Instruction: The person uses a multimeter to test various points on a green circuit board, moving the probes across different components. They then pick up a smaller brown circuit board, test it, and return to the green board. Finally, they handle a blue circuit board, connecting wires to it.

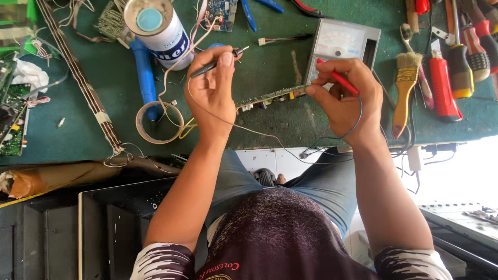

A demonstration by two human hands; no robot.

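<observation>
Right now left hand (212, 88) grips black probe (218, 63), right hand (346, 98) grips red probe (338, 80)

Probes on circuit board (270, 97) (green bench)

A round metal can (158, 31) stands at the top left of the green tabletop (259, 72). Its lid is shiny silver with a pale blue circle in the middle. A white label with dark blue print wraps around its side.

A grey meter (341, 46) lies near the top, right of the middle. It is a flat box. Its face is a white dial window with curved lines, and a small round knob sits under that window.
</observation>
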